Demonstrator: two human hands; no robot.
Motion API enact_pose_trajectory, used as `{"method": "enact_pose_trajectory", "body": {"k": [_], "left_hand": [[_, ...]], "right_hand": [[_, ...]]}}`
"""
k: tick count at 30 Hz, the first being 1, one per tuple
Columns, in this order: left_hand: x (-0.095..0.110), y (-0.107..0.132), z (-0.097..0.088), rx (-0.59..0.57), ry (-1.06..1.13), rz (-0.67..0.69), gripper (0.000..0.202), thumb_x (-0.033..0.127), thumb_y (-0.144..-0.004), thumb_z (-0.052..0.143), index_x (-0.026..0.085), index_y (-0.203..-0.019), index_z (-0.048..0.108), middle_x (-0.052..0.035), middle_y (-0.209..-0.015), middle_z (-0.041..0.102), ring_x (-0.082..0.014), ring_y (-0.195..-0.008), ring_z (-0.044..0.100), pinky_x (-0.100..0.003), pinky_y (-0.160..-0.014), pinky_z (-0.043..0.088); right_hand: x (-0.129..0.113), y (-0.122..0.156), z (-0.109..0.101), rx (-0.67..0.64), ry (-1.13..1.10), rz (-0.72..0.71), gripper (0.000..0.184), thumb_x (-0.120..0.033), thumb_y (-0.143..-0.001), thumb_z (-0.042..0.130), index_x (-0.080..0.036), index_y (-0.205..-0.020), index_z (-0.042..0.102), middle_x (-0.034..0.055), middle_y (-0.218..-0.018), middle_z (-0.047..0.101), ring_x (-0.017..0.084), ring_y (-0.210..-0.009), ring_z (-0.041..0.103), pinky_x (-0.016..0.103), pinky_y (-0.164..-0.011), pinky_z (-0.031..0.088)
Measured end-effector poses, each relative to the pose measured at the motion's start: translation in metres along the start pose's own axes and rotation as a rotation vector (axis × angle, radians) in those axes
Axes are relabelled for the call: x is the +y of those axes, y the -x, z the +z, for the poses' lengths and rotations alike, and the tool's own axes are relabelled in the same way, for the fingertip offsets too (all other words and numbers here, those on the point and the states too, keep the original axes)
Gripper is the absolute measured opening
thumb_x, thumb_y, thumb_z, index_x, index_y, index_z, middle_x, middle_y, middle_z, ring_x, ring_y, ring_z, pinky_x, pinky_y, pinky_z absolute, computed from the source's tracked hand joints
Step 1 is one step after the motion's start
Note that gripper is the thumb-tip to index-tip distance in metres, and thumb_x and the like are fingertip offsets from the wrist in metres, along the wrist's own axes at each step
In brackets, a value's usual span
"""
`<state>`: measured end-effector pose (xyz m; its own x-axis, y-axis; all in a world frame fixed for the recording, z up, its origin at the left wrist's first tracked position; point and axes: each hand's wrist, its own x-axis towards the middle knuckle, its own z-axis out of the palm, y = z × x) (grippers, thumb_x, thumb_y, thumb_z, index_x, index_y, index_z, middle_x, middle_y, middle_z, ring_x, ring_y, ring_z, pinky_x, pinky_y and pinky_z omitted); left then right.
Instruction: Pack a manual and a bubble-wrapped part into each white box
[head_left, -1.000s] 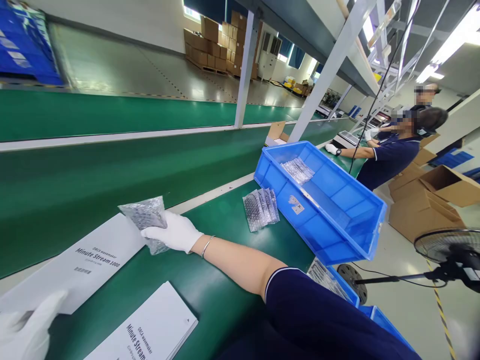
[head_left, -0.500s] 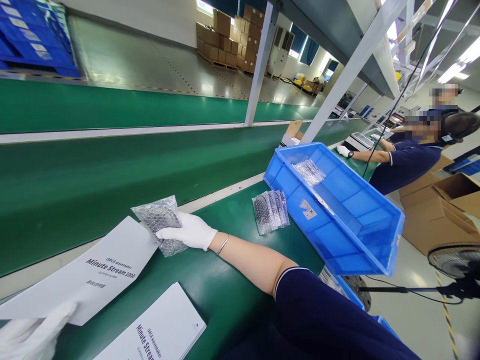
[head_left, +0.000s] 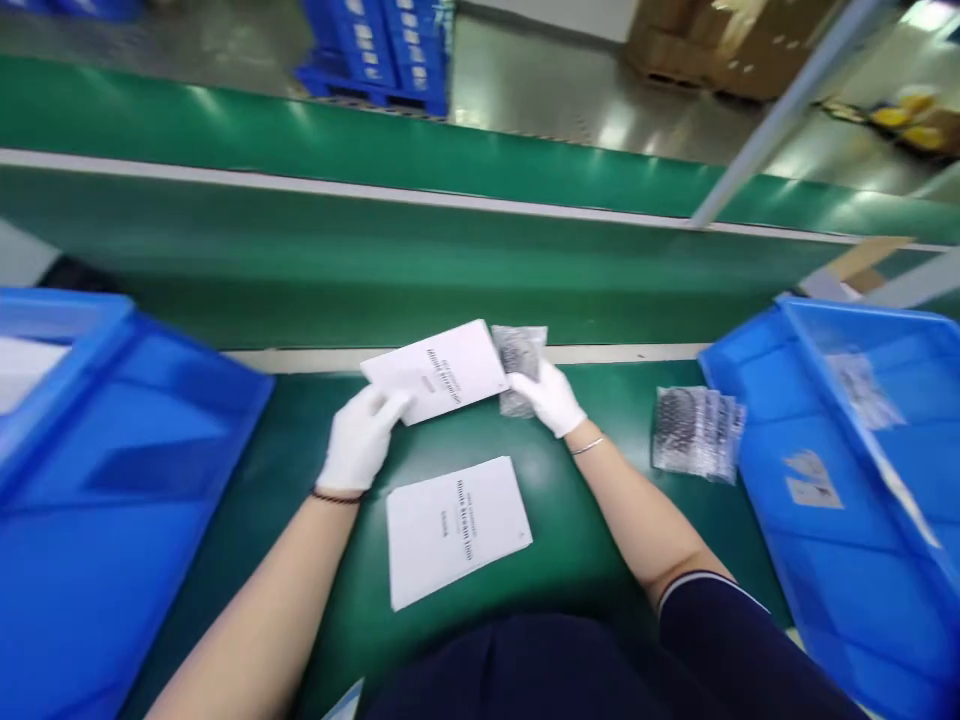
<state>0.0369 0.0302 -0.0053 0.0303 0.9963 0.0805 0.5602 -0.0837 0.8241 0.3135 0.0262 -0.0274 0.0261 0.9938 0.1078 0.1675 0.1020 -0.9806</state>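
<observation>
My left hand, in a white glove, grips the left end of a white printed booklet, thumb on top. In my gloved right hand is a bubble-wrap packet, pinched close to the booklet's right edge. Whether packet and booklet touch is hard to tell. Below them on the green work surface lies a stack of similar white booklets. Farther right, several overlapping bubble-wrap packets lie beside a blue bin.
A blue bin on the right holds more clear-wrapped packets. Another blue bin stands at the left with something white inside. Past the pale rail runs a green belt. A metal post slants up at the back right.
My view has swung left and down, bringing the left bin and both forearms into sight. Both hands keep hold of the booklet and the packet.
</observation>
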Motion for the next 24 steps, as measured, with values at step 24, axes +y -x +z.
{"method": "enact_pose_trajectory", "body": {"k": [24], "left_hand": [[0.0029,-0.0003,0.0074,-0.017,0.146,-0.113,0.036,0.041,-0.077,0.058,0.015,-0.097,0.071,-0.0063,-0.099,0.073,-0.0227,-0.095,0.065,-0.030,-0.086,0.054]], "right_hand": [[-0.0064,-0.0002,0.0008,0.107,-0.023,0.119,0.058,-0.051,-0.072,0.077,-0.018,-0.119,0.067,0.0081,-0.122,0.072,0.030,-0.125,0.061,0.045,-0.114,0.042]]}}
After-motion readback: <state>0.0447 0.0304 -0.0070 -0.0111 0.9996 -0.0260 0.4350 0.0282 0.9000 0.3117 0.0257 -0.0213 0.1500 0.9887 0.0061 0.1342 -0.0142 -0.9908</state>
